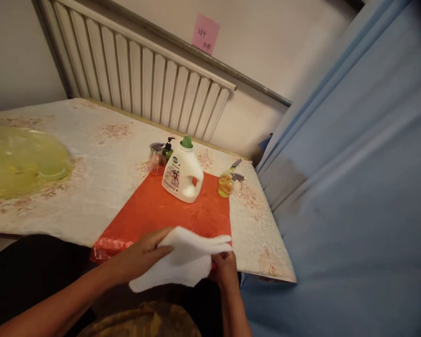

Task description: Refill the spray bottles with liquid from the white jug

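A white cloth [185, 257] hangs folded between my two hands, over the near edge of the table. My left hand [152, 250] pinches it at its upper left side, thumb in front. At its right end my right hand [225, 267] is closed on it, the fingers partly hidden. Beyond the cloth a red plastic sheet [143, 217] lies on the table. On that sheet stands a white jug [182, 175] with a handle, a picture label and a green piece in its mouth.
Behind the jug at left are a clear spray bottle [157, 164] and a dark green pump bottle [167, 149]. Yellow spray bottles [226, 186] stand at right. A yellow plastic bag [21, 161] lies at left. A radiator [143, 79] and a blue curtain [351, 187] border the table.
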